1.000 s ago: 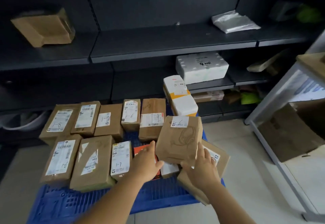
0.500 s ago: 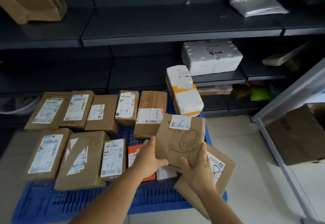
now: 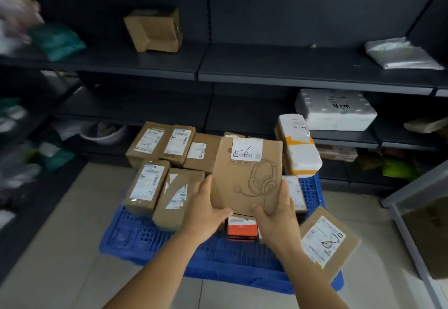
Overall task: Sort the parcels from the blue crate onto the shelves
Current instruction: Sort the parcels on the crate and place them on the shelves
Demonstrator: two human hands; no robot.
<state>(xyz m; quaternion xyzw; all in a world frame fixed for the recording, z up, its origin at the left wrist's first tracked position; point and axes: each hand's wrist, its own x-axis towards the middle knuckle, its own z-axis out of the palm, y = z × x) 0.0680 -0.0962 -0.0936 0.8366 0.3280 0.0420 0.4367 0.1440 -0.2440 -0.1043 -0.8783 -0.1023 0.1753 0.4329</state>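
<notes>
A brown headset box (image 3: pixel 247 175), with a headphone drawing and a white label marked "5-6", is held up over the blue crate (image 3: pixel 150 238). My left hand (image 3: pixel 206 211) grips its lower left edge, my right hand (image 3: pixel 278 214) its lower right edge. Several labelled brown parcels (image 3: pixel 148 185) lie on the crate beneath, along with an orange box (image 3: pixel 242 229) and a white-and-yellow parcel (image 3: pixel 299 148). Dark shelves (image 3: pixel 266 75) run behind the crate.
A brown box (image 3: pixel 155 30) and a white bag (image 3: pixel 400 54) lie on the upper shelf, a white foam box (image 3: pixel 335 109) on the one below. Bags fill blurred shelves at the left (image 3: pixel 55 41). A grey metal rack (image 3: pixel 412 211) stands at the right on the tiled floor.
Both hands have lifted the headset box higher above the crate, and it now faces me flat. My view has swung left and up, bringing the left shelves into sight.
</notes>
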